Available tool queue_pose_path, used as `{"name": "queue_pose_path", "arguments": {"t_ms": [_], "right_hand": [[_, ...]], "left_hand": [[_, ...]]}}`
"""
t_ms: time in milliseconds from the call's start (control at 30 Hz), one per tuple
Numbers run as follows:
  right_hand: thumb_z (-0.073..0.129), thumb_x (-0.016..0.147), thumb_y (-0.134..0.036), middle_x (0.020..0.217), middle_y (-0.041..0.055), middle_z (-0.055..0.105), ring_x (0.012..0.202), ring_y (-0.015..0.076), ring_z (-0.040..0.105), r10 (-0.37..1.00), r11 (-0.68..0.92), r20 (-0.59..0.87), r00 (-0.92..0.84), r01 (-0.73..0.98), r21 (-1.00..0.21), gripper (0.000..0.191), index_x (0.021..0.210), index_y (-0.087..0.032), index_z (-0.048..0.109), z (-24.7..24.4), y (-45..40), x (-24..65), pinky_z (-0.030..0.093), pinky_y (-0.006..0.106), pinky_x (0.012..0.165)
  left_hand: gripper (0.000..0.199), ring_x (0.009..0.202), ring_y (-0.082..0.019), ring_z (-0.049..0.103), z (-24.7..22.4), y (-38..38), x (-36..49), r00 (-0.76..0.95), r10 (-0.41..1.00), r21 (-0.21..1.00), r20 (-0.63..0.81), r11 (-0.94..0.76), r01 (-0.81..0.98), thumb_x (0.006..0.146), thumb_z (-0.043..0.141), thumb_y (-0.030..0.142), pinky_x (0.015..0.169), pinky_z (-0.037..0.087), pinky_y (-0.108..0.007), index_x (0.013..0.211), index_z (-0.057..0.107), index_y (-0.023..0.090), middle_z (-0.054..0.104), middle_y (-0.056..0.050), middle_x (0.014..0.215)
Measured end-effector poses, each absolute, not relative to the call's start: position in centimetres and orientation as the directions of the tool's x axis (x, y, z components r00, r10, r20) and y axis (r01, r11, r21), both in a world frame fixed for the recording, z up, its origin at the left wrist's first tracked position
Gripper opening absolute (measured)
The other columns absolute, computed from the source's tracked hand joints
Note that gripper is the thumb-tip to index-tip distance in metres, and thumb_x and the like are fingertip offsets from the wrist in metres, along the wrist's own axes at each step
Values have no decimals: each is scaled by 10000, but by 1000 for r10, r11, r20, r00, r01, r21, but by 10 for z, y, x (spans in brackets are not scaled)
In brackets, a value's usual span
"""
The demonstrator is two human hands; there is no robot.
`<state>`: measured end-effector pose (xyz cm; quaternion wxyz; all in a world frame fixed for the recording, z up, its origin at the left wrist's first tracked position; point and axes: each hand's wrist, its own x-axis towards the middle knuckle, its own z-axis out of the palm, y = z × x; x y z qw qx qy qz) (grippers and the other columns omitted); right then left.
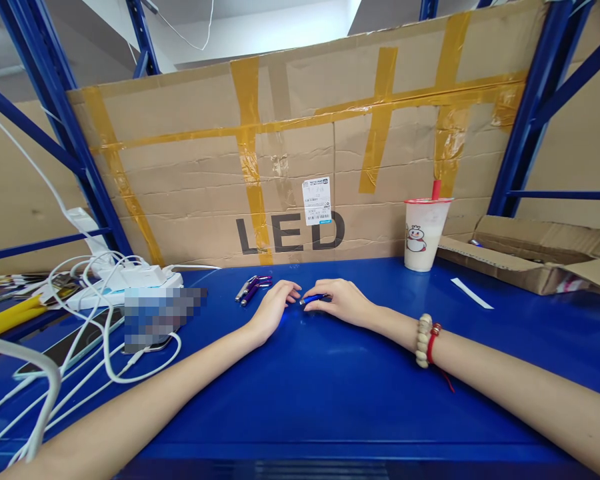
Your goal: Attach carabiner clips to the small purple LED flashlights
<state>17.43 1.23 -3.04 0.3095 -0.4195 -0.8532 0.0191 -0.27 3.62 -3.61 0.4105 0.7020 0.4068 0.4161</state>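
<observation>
My right hand (341, 300) is closed on a small blue penlight-like cylinder (314, 299) with a silver end, pinched between thumb and fingers just above the blue tabletop (320, 387). The silver end points toward my left hand (276, 308). That hand rests on its edge on the tabletop, fingers loosely bent and apart, with nothing visible in it. A brighter blue patch shows on the surface beside its palm. Left of it lie small purple and silver cylinders (250, 291) of similar shape, with a purple clip loop at one end.
A power strip (145, 275) with tangled white cables (105, 360) and a phone (70, 343) lie at left. A lidded drink cup (425, 237), a white strip (471, 293) and an open cardboard box (510, 270) are at right. A taped cardboard panel (195, 187) stands behind.
</observation>
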Motion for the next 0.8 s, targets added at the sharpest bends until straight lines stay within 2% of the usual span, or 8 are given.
{"name": "queue_pose_path", "arguments": {"t_ms": [200, 367, 533, 667, 800], "right_hand": [[509, 838, -404, 936, 2, 637, 853, 135, 581, 729, 639, 529, -433, 708, -301, 269, 1009, -250, 647, -33, 16, 177, 395, 221, 691], [457, 865, -413, 931, 6, 639, 855, 135, 582, 708, 665, 526, -471, 696, -272, 288, 988, -235, 647, -34, 14, 174, 402, 229, 712], [418, 883, -406, 967, 10, 628, 877, 142, 575, 737, 632, 514, -439, 717, -294, 295, 1005, -243, 632, -33, 15, 175, 408, 245, 722], [351, 912, -382, 903, 11, 627, 856, 138, 569, 750, 617, 509, -422, 724, -309, 321, 1023, -250, 621, -34, 17, 177, 402, 251, 721], [309, 924, -383, 904, 7, 630, 825, 132, 568, 759, 611, 502, -415, 721, -327, 354, 952, -241, 633, -34, 17, 177, 393, 251, 718]], "left_hand": [[290, 820, -158, 532, -36, 36, -3, 318, 916, 913, 245, -328, 243, 774, 341, 329, 728, 381, -267, 860, 559, 158, 588, -36, 847], [290, 813, -159, 533, -35, 35, -2, 314, 917, 911, 245, -329, 251, 778, 340, 331, 731, 388, -270, 844, 559, 155, 585, -36, 824], [285, 813, -156, 525, -33, 33, -2, 323, 916, 915, 240, -324, 240, 779, 337, 324, 734, 385, -267, 846, 554, 153, 580, -36, 830], [278, 815, -153, 519, -31, 31, -2, 334, 913, 919, 234, -320, 230, 780, 331, 310, 747, 385, -263, 842, 548, 148, 575, -39, 838], [271, 811, -150, 520, -30, 29, -1, 333, 913, 920, 236, -320, 226, 784, 328, 295, 763, 387, -262, 837, 547, 145, 572, -40, 831]]}}
